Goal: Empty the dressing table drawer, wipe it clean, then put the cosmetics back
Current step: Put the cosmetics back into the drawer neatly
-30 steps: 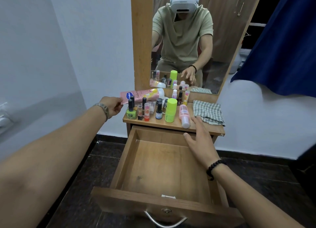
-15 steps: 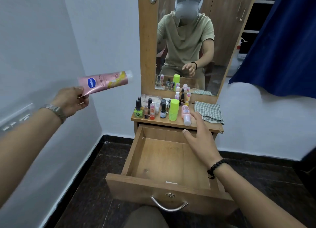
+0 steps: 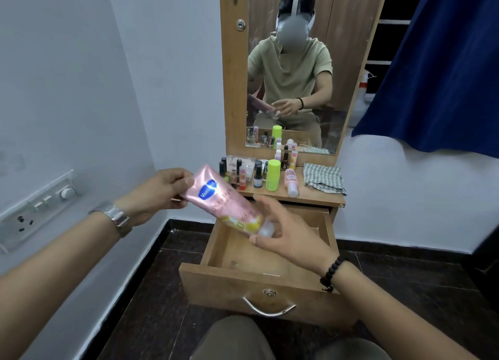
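Pink lotion tube (image 3: 225,201) hangs above the open, empty drawer (image 3: 259,254), left hand (image 3: 159,192) gripping its crimped end, right hand (image 3: 283,232) closing loosely round its cap. Remaining cosmetics (image 3: 259,174) wait on the tabletop beside the checked cloth (image 3: 324,177); refilling seems barely begun.

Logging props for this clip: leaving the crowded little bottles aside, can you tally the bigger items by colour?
Pink: 2 (the pink tube in the left hand; the pink bottle lying on the tabletop)
Lime green: 1 (the upright lime container)
Checked grey-green: 1 (the folded cloth)
Total: 4
The small bottles are too crowded to count reliably.
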